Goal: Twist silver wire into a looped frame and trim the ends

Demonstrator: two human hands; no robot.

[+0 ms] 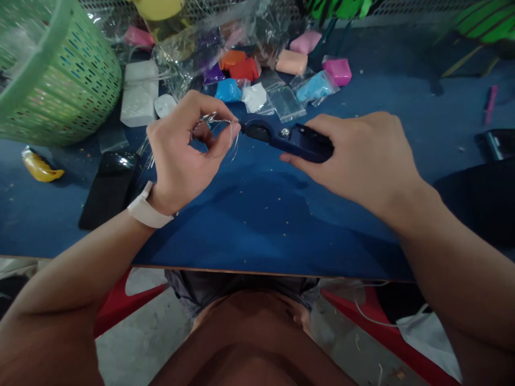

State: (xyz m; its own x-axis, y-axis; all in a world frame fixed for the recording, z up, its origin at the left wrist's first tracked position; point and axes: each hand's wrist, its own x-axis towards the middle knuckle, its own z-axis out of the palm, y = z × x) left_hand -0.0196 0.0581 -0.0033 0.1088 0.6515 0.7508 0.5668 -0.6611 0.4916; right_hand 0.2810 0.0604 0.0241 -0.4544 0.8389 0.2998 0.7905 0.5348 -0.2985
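My left hand (183, 147) pinches a bundle of thin, twisted silvery wire (213, 119), with loops hanging below the fingertips. My right hand (362, 155) is wrapped round a dark blue plier-like tool (295, 142) with a shiny screw in its side. The tool's narrow black tip points left and meets the wire end at my left fingertips; whether it grips the wire I cannot tell. Both hands are above the blue table (257, 225). More straight wires (147, 153) lie partly hidden behind my left wrist.
A green perforated basket (88, 80) stands at the left. A black phone (108, 187) and a yellow packet (42, 166) lie near it. Small bags of coloured clay (292, 62) are spread along the back. Green striped objects (488, 21) stand at the far right.
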